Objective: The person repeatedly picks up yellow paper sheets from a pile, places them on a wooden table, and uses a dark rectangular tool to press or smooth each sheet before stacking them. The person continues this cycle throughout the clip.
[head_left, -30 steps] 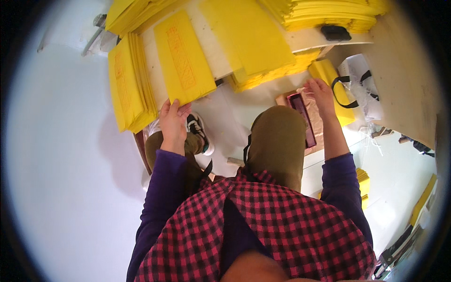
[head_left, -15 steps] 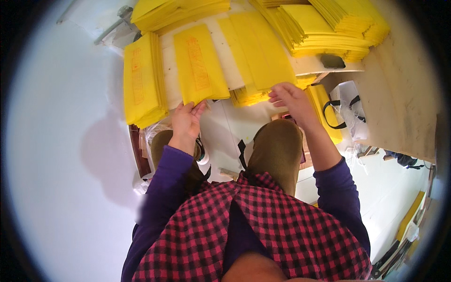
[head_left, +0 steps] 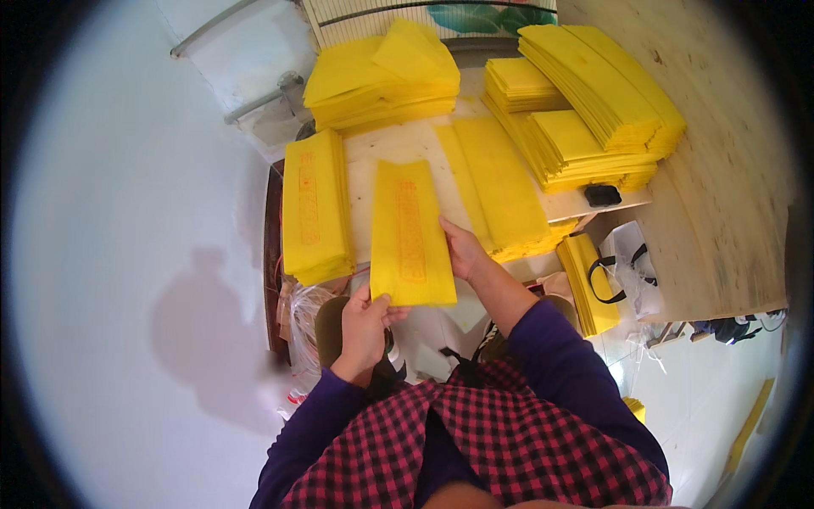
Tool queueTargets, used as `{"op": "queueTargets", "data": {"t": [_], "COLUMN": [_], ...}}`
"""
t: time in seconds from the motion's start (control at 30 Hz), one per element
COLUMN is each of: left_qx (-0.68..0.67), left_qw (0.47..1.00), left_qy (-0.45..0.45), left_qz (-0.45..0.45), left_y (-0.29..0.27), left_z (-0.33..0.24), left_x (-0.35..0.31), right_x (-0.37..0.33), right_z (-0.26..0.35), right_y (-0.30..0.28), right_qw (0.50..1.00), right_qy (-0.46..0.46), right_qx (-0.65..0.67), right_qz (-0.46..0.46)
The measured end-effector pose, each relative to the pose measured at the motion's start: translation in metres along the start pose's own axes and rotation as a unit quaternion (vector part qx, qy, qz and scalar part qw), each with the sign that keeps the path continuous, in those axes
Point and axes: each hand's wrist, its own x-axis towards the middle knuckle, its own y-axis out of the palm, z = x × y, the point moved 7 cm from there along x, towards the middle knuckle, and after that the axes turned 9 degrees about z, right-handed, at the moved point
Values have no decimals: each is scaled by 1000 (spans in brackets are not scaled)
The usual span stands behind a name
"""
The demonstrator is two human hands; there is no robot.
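Note:
Both my hands hold a long yellow folded paper strip [head_left: 390,229] with a red printed panel, over the near edge of the wooden table [head_left: 366,153]. My left hand [head_left: 365,329] pinches its near left corner, thumb on top. Along the right edge, my right hand [head_left: 463,252] grips the strip with its thumb, the other fingers partly hidden. Left of it lies a thick stack of similar printed strips [head_left: 318,204]. Plain yellow sheets [head_left: 504,178] lie to the right, overlapping, near my right hand.
Further yellow stacks stand at the back [head_left: 381,85] and back right [head_left: 593,93]. A small black object [head_left: 603,196] sits at the table's right edge. Below are a yellow bundle [head_left: 588,284] and a white bag [head_left: 632,263] with black handles. A wooden panel [head_left: 721,170] rises at right.
The printed strip has been lifted off the table toward me. My right hand has moved left from the plain sheets onto the strip's right edge. The view has shifted, showing more of the table's back.

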Motion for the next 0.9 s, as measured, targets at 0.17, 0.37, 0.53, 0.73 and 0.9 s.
{"op": "queueTargets", "data": {"t": [0.17,0.37,0.53,0.73,0.9], "left_qx": [111,181,238,269,313], "left_qw": [992,975,950,936,928], "left_qy": [37,111,191,215,171], "left_qz": [48,59,61,72,103], "left_y": [3,8,13,13,-13], "left_z": [-34,-96,-171,-258,-280], "left_x": [-13,5,70,198,311], "right_x": [-1,-5,37,140,242], "right_z": [13,93,172,262,307], "right_y": [28,106,150,169,141], "right_qw": [996,961,935,915,940], "right_qy": [-67,-218,-291,-314,-304], "right_qx": [-12,-45,-84,-97,-111], "right_qz": [58,163,181,233,105]}}
